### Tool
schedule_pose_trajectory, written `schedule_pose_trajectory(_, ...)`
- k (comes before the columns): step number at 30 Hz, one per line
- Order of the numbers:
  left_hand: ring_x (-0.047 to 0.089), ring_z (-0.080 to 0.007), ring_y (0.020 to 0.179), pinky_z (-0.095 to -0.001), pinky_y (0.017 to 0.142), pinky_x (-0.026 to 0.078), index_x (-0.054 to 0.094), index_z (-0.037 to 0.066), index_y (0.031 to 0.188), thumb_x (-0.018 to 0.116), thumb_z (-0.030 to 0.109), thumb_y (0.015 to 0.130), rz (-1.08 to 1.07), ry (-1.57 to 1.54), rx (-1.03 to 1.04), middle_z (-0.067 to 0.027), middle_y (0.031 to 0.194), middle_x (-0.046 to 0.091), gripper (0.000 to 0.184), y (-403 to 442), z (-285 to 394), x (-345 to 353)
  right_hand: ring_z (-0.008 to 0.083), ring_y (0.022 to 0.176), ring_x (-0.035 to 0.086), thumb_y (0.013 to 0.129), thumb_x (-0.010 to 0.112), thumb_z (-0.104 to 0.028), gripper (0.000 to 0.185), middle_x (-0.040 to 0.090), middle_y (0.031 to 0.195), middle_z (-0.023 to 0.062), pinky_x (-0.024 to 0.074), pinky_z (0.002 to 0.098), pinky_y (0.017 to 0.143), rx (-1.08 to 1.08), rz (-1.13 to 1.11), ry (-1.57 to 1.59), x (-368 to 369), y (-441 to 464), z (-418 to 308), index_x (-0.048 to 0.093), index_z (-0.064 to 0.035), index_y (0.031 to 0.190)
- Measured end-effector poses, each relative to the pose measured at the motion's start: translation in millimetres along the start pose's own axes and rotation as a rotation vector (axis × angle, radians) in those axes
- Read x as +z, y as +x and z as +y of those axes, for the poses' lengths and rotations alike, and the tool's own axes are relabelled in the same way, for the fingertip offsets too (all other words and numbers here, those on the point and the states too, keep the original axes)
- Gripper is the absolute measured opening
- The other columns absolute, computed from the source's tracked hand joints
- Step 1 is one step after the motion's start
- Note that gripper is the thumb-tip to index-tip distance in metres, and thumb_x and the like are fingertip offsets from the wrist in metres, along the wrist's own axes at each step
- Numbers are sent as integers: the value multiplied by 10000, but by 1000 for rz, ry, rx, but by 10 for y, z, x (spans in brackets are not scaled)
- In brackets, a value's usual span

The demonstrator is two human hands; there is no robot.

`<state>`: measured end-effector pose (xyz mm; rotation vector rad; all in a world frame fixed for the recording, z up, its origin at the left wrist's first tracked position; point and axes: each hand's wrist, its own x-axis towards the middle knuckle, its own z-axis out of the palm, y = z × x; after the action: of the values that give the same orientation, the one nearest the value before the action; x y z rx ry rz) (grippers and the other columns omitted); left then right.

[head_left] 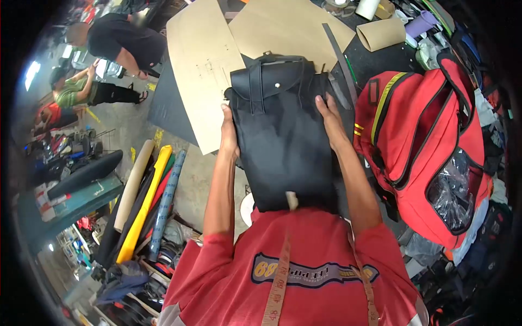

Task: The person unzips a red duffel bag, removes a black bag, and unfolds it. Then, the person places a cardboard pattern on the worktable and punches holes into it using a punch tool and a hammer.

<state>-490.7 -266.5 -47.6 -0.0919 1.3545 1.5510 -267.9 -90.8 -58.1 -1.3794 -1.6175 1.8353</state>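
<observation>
A black bag (pixel 285 146) with a flap and a strap across it lies upright between my two hands, its lower end against my red shirt. My left hand (pixel 229 130) is at the bag's left edge, thumb on the front and the other fingers hidden behind it. At the right edge, my right hand (pixel 331 122) holds the bag the same way, its thumb near the flap's corner. A measuring tape (pixel 279 277) hangs down over the shirt.
Brown paper sheets (pixel 198 65) and a metal ruler (pixel 340 62) lie on the dark table (pixel 174 111). A large red bag (pixel 405 130) is at right. Rolls of material (pixel 144 204) stand at left. Two people (pixel 122 46) are beyond, upper left.
</observation>
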Motion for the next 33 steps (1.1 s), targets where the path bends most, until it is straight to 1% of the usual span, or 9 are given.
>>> schedule_pose_trajectory(3,551,-285,1352,-416,1138,448,401,19,1562,346,738,1024,-14,21,197,-157,1520,522,900,-479,342,325,309,1600,131,1025,542,-579,967,164,1707,246,106,372,1285,-41,124,-86,-43,-581,-695,157,80,1620)
schedule_pose_trajectory(6,403,-284,1476,-456,1218,326,298,39,1617,381,810,965,94,87,341,-127,1640,370,1013,-974,826,532,317,1604,95,1040,566,-499,946,128,1712,252,75,374,1285,-377,206,-84,-118,-1007,-1291,113,98,1618)
schedule_pose_trajectory(10,380,-282,1491,-448,1249,277,274,77,1633,355,763,999,4,89,691,-100,1642,372,938,-1155,1134,553,344,1589,104,1008,647,-409,945,157,1687,283,57,415,1282,-677,171,49,-360,-1179,-1579,134,112,1608)
schedule_pose_trajectory(15,332,-248,1513,-429,1269,192,302,61,1619,365,739,1011,14,193,603,-100,1647,364,913,-769,840,290,339,1478,399,883,767,-143,885,325,1635,251,328,442,1209,-569,83,30,-500,-747,-772,267,93,1574)
schedule_pose_trajectory(18,347,-233,1506,-439,1239,239,334,76,1621,261,852,959,-14,307,724,-104,1649,365,1023,-799,673,480,311,1424,489,947,733,-209,762,468,1557,238,386,435,1157,-604,72,24,-485,-677,-814,359,3,1576)
schedule_pose_trajectory(21,355,-238,1511,-429,1223,284,335,63,1622,517,657,1018,-12,460,753,-131,1658,353,866,-793,762,491,260,1247,610,994,674,-180,674,598,1398,191,463,385,1060,-637,77,121,-495,-675,-941,375,-50,1583)
schedule_pose_trajectory(22,468,-220,1414,-374,1176,340,387,27,1587,577,469,1056,90,543,723,-125,1541,493,717,-846,814,593,222,1123,639,991,672,-168,670,646,1268,162,489,347,990,-675,132,123,-471,-626,-979,379,-70,1586)
schedule_pose_trajectory(27,589,-189,1184,-338,1082,411,432,-6,1473,722,319,1000,146,584,805,-130,1254,664,643,-775,1016,558,134,826,610,967,700,-134,715,638,958,85,528,296,817,-749,185,87,-473,-362,-1152,372,-100,1601)
schedule_pose_trajectory(33,578,-135,874,-310,844,467,437,71,1454,675,293,1030,264,766,930,-61,920,639,534,-762,1093,693,367,830,616,828,747,-43,674,627,976,174,514,434,839,-759,344,-319,-542,-443,-1518,535,-108,1465)
